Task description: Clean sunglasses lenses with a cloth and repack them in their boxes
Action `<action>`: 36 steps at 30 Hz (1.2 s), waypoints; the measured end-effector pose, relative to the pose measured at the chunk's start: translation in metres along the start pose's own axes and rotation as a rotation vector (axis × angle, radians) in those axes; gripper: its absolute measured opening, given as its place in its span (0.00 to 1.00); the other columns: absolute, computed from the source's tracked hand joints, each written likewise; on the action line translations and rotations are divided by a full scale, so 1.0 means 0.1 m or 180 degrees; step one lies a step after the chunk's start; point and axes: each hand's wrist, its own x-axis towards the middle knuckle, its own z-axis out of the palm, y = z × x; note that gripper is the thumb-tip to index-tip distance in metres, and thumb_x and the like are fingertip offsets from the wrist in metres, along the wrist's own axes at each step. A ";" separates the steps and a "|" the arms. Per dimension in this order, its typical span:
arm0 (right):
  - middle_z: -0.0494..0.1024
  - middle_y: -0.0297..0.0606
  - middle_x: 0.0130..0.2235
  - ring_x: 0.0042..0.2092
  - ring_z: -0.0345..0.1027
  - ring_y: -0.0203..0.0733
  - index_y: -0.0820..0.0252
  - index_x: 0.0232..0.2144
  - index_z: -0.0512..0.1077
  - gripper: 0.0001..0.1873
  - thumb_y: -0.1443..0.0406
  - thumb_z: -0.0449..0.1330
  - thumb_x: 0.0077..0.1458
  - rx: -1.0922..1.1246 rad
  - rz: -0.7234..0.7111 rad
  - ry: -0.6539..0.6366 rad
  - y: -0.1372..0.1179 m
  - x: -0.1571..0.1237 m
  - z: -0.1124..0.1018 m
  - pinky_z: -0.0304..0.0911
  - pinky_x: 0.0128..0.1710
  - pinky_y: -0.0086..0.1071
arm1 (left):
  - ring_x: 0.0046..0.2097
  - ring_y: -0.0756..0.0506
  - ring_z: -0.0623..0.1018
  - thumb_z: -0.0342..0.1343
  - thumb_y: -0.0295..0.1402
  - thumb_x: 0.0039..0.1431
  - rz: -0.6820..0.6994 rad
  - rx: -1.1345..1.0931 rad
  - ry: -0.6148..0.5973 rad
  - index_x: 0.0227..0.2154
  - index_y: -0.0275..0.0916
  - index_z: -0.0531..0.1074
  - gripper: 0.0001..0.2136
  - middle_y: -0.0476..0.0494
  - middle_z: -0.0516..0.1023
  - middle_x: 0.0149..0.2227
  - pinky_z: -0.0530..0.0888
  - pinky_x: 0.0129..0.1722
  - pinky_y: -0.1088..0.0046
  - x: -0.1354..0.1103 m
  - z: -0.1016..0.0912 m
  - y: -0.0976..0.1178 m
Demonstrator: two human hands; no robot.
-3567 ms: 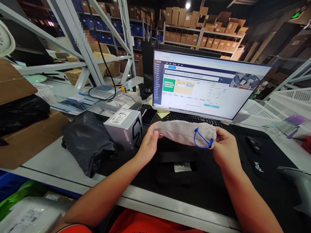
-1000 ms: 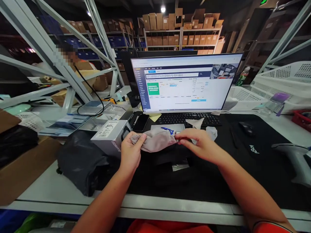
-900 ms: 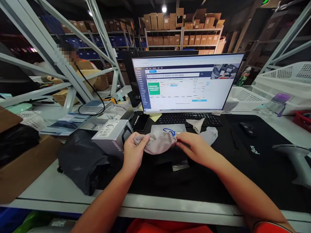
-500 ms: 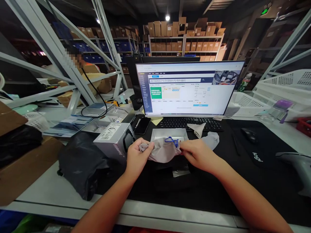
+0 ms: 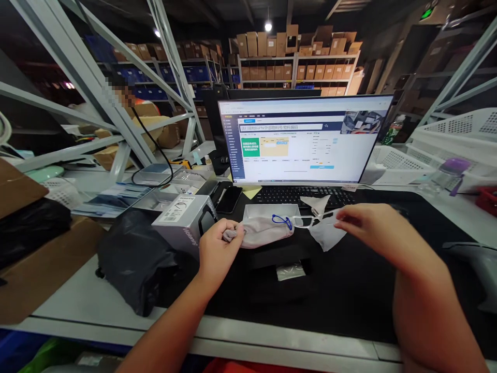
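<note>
My left hand [image 5: 222, 244] is closed on the shut end of a grey cloth pouch [image 5: 261, 234] with a blue drawstring [image 5: 281, 221]. It holds the pouch just above the black desk mat [image 5: 349, 295]. My right hand [image 5: 363, 224] is to the right of the pouch, pinching a pair of clear-framed glasses [image 5: 308, 221] that stick partly out of the pouch mouth. A white cloth [image 5: 328, 237] lies under the glasses. A small white tray [image 5: 267, 210] sits behind the pouch.
A monitor [image 5: 303, 140] and keyboard [image 5: 295, 195] stand behind. A grey product box [image 5: 184, 221], a black plastic bag [image 5: 132, 259] and a phone [image 5: 229, 199] are at left. A small silvery packet [image 5: 291, 270] lies on the mat. A scanner [image 5: 471, 254] and white baskets [image 5: 454, 134] are at right.
My right hand has moved right, away from the pouch mouth, drawing the clear glasses out. My left hand has kept hold of the pouch's end.
</note>
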 end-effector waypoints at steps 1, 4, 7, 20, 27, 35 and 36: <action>0.82 0.36 0.28 0.27 0.71 0.43 0.52 0.31 0.79 0.09 0.56 0.63 0.58 -0.0048 0.0079 0.0040 0.04 -0.06 -0.07 0.59 0.27 0.34 | 0.38 0.44 0.78 0.59 0.35 0.58 0.0113 0.0223 -0.0009 0.26 0.43 0.67 0.09 0.47 0.82 0.38 0.71 0.38 0.70 0.00 0.00 0.00; 0.80 0.36 0.27 0.25 0.70 0.42 0.50 0.30 0.79 0.13 0.51 0.64 0.58 0.0172 0.0059 -0.0153 0.00 -0.21 -0.22 0.58 0.25 0.33 | 0.57 0.36 0.75 0.60 0.30 0.56 0.0589 0.0726 0.0102 0.39 0.42 0.72 0.08 0.38 0.76 0.56 0.71 0.56 0.59 0.00 0.03 -0.03; 0.79 0.33 0.25 0.25 0.69 0.38 0.51 0.30 0.78 0.13 0.52 0.63 0.61 0.0646 -0.0289 -0.1052 -0.22 -0.24 -0.21 0.58 0.26 0.30 | 0.61 0.35 0.72 0.59 0.30 0.59 0.1009 0.0815 0.0096 0.45 0.41 0.72 0.11 0.34 0.72 0.59 0.68 0.61 0.55 -0.02 0.07 -0.03; 0.82 0.35 0.27 0.26 0.73 0.42 0.55 0.31 0.81 0.05 0.61 0.68 0.56 0.0140 -0.0506 -0.2088 -0.71 0.03 0.50 0.53 0.24 0.32 | 0.52 0.43 0.77 0.54 0.29 0.64 0.1284 0.0043 0.0069 0.37 0.40 0.73 0.03 0.39 0.75 0.50 0.74 0.55 0.63 -0.09 0.10 0.01; 0.85 0.35 0.36 0.36 0.80 0.46 0.51 0.46 0.81 0.15 0.56 0.64 0.58 0.0224 0.0443 -0.1453 0.10 0.04 0.11 0.69 0.37 0.34 | 0.48 0.44 0.79 0.55 0.27 0.63 0.1613 -0.0062 -0.0133 0.35 0.39 0.73 0.03 0.39 0.76 0.49 0.76 0.51 0.66 -0.17 0.16 0.03; 0.72 0.54 0.63 0.61 0.69 0.59 0.63 0.61 0.70 0.39 0.56 0.71 0.50 -0.0344 0.1642 -0.1968 0.96 0.35 0.57 0.66 0.58 0.43 | 0.47 0.43 0.79 0.56 0.23 0.61 0.2076 -0.0022 -0.0339 0.37 0.37 0.72 0.04 0.36 0.77 0.48 0.79 0.48 0.64 -0.22 0.24 0.01; 0.74 0.52 0.61 0.59 0.71 0.56 0.61 0.59 0.72 0.34 0.54 0.70 0.53 -0.0280 0.1628 -0.1970 0.99 0.36 0.63 0.67 0.57 0.42 | 0.47 0.43 0.79 0.56 0.23 0.61 0.2099 -0.0018 -0.0347 0.37 0.37 0.72 0.04 0.36 0.77 0.47 0.79 0.48 0.65 -0.22 0.25 0.01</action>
